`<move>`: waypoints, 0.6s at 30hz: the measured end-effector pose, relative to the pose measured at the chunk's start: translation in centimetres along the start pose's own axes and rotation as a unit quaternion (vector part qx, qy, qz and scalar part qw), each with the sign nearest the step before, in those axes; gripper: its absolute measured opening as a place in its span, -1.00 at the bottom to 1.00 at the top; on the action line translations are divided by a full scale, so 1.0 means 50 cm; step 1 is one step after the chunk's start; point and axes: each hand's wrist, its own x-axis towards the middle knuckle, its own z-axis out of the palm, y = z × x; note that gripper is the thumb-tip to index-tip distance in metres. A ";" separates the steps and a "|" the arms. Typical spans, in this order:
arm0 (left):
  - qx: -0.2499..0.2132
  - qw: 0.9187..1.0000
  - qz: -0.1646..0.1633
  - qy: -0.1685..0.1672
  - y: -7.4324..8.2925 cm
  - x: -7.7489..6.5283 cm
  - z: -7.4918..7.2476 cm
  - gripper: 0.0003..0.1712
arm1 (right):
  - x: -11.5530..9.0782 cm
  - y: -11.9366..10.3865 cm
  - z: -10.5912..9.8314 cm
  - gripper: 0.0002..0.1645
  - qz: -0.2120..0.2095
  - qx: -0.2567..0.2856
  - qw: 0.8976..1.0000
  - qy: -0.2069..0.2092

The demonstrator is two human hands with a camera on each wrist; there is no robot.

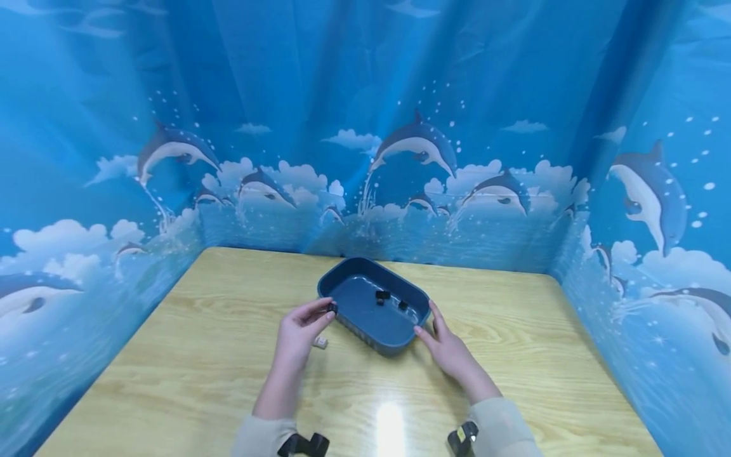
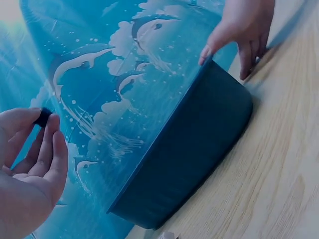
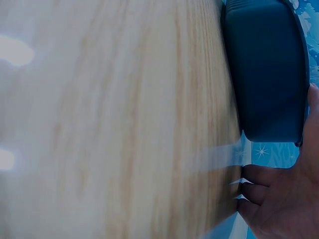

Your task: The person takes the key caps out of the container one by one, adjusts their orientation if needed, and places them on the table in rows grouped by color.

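My left hand (image 1: pixel 297 330) pinches a small black block (image 2: pixel 44 117) between thumb and fingertips, just outside the left rim of a dark blue plastic bin (image 1: pixel 365 324). My right hand (image 1: pixel 448 346) holds the bin's right end, its thumb on the rim. In the right wrist view its other fingers (image 3: pixel 259 175) reach down toward the tabletop outside the bin. Several small black blocks (image 1: pixel 381 295) lie on the bin floor, right of its middle. A small whitish block (image 1: pixel 320 343) rests on the table beside the left hand, partly hidden by it.
The bin stands on a wood-grain table (image 1: pixel 228 304), set at an angle near its back edge. Blue curtains (image 1: pixel 320 158) printed with dolphins hang behind the table and at both sides. Light glares off the front of the tabletop.
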 end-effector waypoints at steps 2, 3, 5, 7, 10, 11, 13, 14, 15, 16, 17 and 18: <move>-0.045 0.999 -0.014 0.002 0.001 -0.001 0.000 -0.64 | 0.001 0.001 0.000 -0.08 -0.001 0.001 1.000 0.000; -0.068 0.997 -0.021 0.003 0.002 -0.002 0.000 -0.64 | 0.001 0.002 0.000 -0.08 -0.001 0.002 1.000 0.000; -0.109 0.994 -0.033 0.005 0.003 -0.003 -0.003 -0.66 | 0.000 0.002 0.000 -0.08 0.000 0.004 1.000 0.000; -0.124 0.992 -0.032 0.005 0.003 -0.006 -0.007 -0.65 | -0.001 0.002 -0.001 -0.08 0.001 0.004 1.000 -0.001; -0.097 0.995 -0.018 0.008 -0.001 -0.010 -0.017 -0.68 | -0.001 0.001 -0.001 -0.08 0.005 0.002 1.000 -0.002; -0.074 0.997 -0.014 0.011 -0.002 -0.011 -0.021 -0.68 | -0.002 0.001 -0.001 -0.08 0.006 0.002 1.000 -0.002; -0.025 0.999 -0.011 0.016 -0.005 -0.013 -0.031 -0.66 | -0.001 0.001 0.000 -0.08 0.005 0.002 1.000 -0.002; -0.001 1.000 -0.016 0.019 -0.005 -0.015 -0.036 -0.65 | -0.001 0.001 0.000 -0.08 0.005 0.002 1.000 -0.002; 0.022 0.999 -0.022 0.018 -0.005 -0.016 -0.041 -0.64 | 0.000 0.001 -0.001 -0.08 0.004 0.002 1.000 -0.002; 0.043 0.999 -0.025 0.014 -0.005 -0.017 -0.047 -0.62 | 0.000 0.001 -0.001 -0.08 0.003 0.003 1.000 -0.002; 0.061 0.998 -0.032 0.010 -0.005 -0.017 -0.052 -0.62 | -0.001 0.001 -0.002 -0.08 0.002 0.003 1.000 -0.002; 0.076 0.996 -0.039 0.003 -0.005 -0.017 -0.057 -0.61 | -0.001 0.001 -0.002 -0.07 0.002 0.003 1.000 -0.001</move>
